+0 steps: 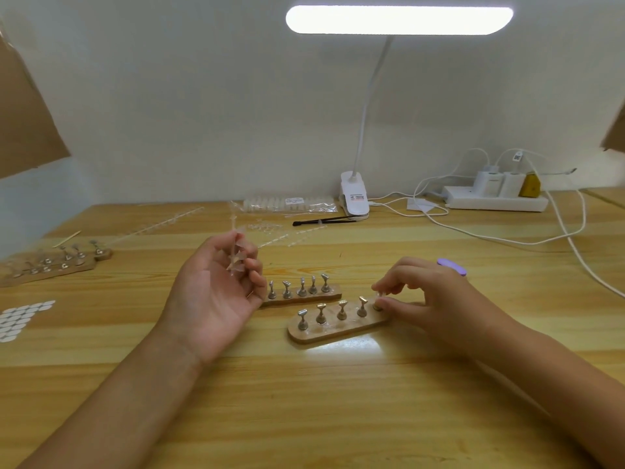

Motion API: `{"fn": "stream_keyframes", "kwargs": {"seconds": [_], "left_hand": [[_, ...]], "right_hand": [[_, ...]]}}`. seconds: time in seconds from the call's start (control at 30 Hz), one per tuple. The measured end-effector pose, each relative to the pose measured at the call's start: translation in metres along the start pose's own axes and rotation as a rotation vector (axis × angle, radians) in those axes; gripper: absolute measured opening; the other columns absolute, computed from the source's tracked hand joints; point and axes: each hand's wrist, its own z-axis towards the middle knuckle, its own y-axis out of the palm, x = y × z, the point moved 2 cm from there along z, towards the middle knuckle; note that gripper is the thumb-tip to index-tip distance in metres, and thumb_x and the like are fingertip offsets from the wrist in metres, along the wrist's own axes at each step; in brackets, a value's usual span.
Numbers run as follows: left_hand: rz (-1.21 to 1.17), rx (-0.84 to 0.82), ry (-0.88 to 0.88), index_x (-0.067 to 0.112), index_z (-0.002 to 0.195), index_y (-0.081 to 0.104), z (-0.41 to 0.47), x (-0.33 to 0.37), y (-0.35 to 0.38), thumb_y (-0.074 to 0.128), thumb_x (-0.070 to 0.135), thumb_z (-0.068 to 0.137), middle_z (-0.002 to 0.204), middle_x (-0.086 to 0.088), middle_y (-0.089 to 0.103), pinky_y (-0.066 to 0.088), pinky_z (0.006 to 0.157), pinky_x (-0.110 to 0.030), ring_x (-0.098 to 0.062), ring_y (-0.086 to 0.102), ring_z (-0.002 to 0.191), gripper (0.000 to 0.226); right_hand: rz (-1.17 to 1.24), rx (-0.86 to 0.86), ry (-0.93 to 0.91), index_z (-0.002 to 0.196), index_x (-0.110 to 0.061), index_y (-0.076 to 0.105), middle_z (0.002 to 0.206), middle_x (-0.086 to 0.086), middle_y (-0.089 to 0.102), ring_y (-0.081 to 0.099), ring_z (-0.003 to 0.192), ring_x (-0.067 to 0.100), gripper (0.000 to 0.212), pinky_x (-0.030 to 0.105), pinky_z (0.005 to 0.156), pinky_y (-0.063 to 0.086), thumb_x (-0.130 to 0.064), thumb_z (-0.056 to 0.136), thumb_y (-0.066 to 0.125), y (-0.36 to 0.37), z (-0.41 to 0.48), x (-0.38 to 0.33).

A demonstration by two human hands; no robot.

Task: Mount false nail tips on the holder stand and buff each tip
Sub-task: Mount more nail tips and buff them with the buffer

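Left hand (pixel 216 292), palm up, grips clear plastic false nail tips (pixel 236 257). Right hand (pixel 426 292) pinches a single tip (pixel 380 294) over the end peg of the nearer oblong wooden holder stand (pixel 338 328), mid-worktop. The label on the clear bag of white tips (pixel 287 204) at the far edge is unreadable.

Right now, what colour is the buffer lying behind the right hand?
The buffer is lilac purple; head view shows it.

Could not count the clear nail tips (pixel 237 257) pinched in the left hand (pixel 213 296): blurred and overlapping. Lost the far stand's (pixel 304 298) left end behind that hand. Found the near stand's (pixel 338 330) 5th peg (pixel 377 306) mostly hidden under the right hand's (pixel 429 299) pinching fingertips. Saw only 1 end of the purple buffer (pixel 451 265) behind those knuckles. Could not read the bag (pixel 270 204) label.
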Motion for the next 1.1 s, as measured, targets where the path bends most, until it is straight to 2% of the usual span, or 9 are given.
{"fn": "stream_keyframes", "kwargs": {"seconds": [0.1, 0.2, 0.3, 0.4, 0.53, 0.67, 0.77, 0.97, 1.1], "left_hand": [[0.227, -0.073, 0.045, 0.020, 0.072, 0.071, -0.004, -0.005, 0.007, 0.073, 0.025, 0.080, 0.068, 0.006, 0.050, 0.047, 0.053, -0.016, -0.005, 0.046, 0.055, 0.009], [0.586, -0.129, 0.077, 0.020, 0.079, 0.079, -0.011, -0.015, 0.015, 0.077, 0.031, 0.073, 0.068, 0.002, 0.061, 0.050, 0.053, -0.015, -0.005, 0.054, 0.054, 0.012], [0.730, -0.192, 0.034, 0.022, 0.079, 0.079, -0.019, -0.028, 0.021, 0.081, 0.036, 0.063, 0.075, -0.004, 0.068, 0.053, 0.059, -0.016, -0.007, 0.058, 0.057, 0.021], [0.787, -0.223, 0.007, 0.024, 0.078, 0.078, -0.026, -0.036, 0.028, 0.081, 0.041, 0.059, 0.071, -0.002, 0.067, 0.052, 0.060, -0.018, -0.008, 0.057, 0.056, 0.026], [0.786, -0.239, -0.027, 0.021, 0.076, 0.077, -0.031, -0.038, 0.034, 0.079, 0.040, 0.059, 0.066, -0.001, 0.067, 0.050, 0.056, -0.018, -0.008, 0.058, 0.053, 0.025], [0.791, -0.262, -0.029, 0.023, 0.074, 0.078, -0.034, -0.037, 0.037, 0.076, 0.042, 0.062, 0.066, 0.001, 0.066, 0.048, 0.055, -0.016, -0.005, 0.057, 0.053, 0.022], [0.827, -0.274, -0.010, 0.023, 0.074, 0.077, -0.034, -0.035, 0.037, 0.073, 0.043, 0.066, 0.066, 0.001, 0.065, 0.048, 0.056, -0.016, -0.006, 0.057, 0.054, 0.022], [0.991, -0.306, 0.078, 0.010, 0.084, 0.070, -0.035, -0.035, 0.035, 0.068, 0.036, 0.076, 0.065, 0.002, 0.067, 0.048, 0.059, -0.018, -0.007, 0.060, 0.057, 0.028], [0.976, -0.329, 0.054, 0.004, 0.087, 0.071, -0.036, -0.042, 0.037, 0.069, 0.028, 0.083, 0.063, 0.004, 0.067, 0.047, 0.057, -0.016, -0.006, 0.060, 0.054, 0.024]], "right_hand": [[-0.027, 0.002, -0.012, 0.101, -0.030, 0.071, 0.097, -0.020, 0.061, 0.051, 0.097, -0.012, 0.019, 0.002, 0.087, 0.033, -0.029, 0.082, 0.075, -0.001, -0.001, 0.000], [0.014, 0.093, -0.022, 0.113, -0.035, 0.067, 0.113, -0.020, 0.057, 0.048, 0.113, -0.003, 0.041, 0.019, 0.098, 0.037, -0.051, 0.076, 0.065, -0.007, -0.002, -0.003], [0.153, 0.261, -0.118, 0.113, -0.039, 0.064, 0.113, -0.019, 0.059, 0.052, 0.116, 0.006, 0.039, 0.025, 0.098, 0.043, -0.054, 0.077, 0.063, -0.013, -0.004, -0.015], [0.104, 0.335, -0.296, 0.113, -0.036, 0.061, 0.116, -0.013, 0.058, 0.053, 0.116, 0.010, 0.031, 0.020, 0.100, 0.039, -0.045, 0.084, 0.068, -0.010, -0.008, -0.030], [-0.032, 0.291, -0.459, 0.108, -0.030, 0.057, 0.120, -0.009, 0.055, 0.047, 0.116, 0.012, 0.027, 0.014, 0.098, 0.031, -0.037, 0.083, 0.067, -0.003, -0.014, -0.041], [-0.078, 0.292, -0.499, 0.097, -0.024, 0.067, 0.121, -0.008, 0.054, 0.045, 0.113, 0.012, 0.013, 0.013, 0.095, 0.034, -0.032, 0.086, 0.065, 0.000, -0.015, -0.041], [-0.108, 0.310, -0.498, 0.093, -0.019, 0.072, 0.117, -0.007, 0.055, 0.046, 0.111, 0.013, 0.017, 0.014, 0.095, 0.035, -0.033, 0.090, 0.061, 0.001, -0.014, -0.042], [-0.137, 0.313, -0.518, 0.091, -0.017, 0.071, 0.115, -0.004, 0.058, 0.048, 0.110, 0.013, 0.020, 0.015, 0.095, 0.035, -0.032, 0.094, 0.057, 0.004, -0.015, -0.046], [-0.115, 0.322, -0.506, 0.089, -0.016, 0.071, 0.113, -0.003, 0.059, 0.047, 0.107, 0.012, 0.020, 0.014, 0.093, 0.036, -0.030, 0.093, 0.057, 0.001, -0.015, -0.046]]}}
